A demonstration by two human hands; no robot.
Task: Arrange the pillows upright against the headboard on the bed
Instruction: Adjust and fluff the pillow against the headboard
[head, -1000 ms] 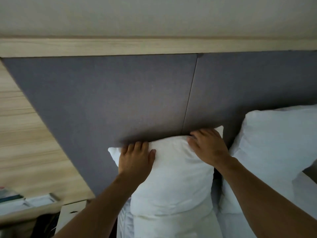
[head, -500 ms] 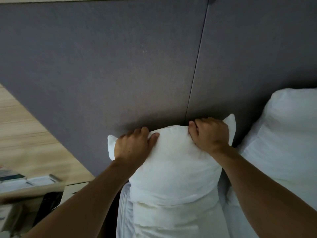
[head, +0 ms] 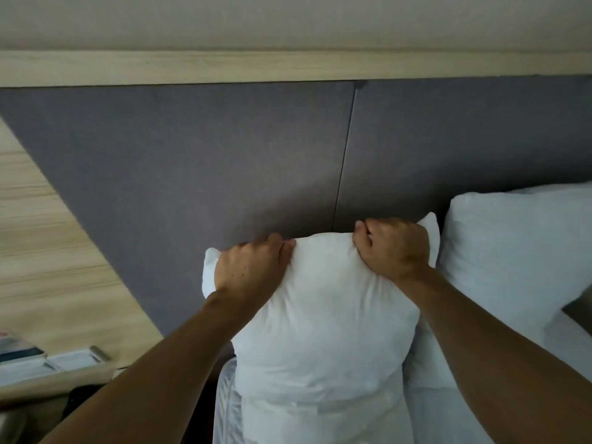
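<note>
Two pillows in view. Near pillow (head: 323, 315) stands upright at the foot of the grey headboard (head: 192, 161), with more white bedding under it. Second pillow (head: 519, 251) leans against the headboard just beside it, on the right.

Left hand (head: 250, 270) clenched on the near pillow's top left corner; right hand (head: 395, 248) clenched on the top edge near the right corner. Fabric bunches between them.

Risks, as judged from here:
- Pillow is soft and narrow at the base; on release it may slump forward or fold at the middle, since its footing on the bedding below looks uneven.
- Pinched corners may stay crumpled unless smoothed.
- Bed edge lies close on the left; a sideways push could tip the pillow off toward the bedside shelf (head: 57, 363) and the items on it.
- Whether its back touches the headboard cannot be told; a gap would let it sag backward.
</note>
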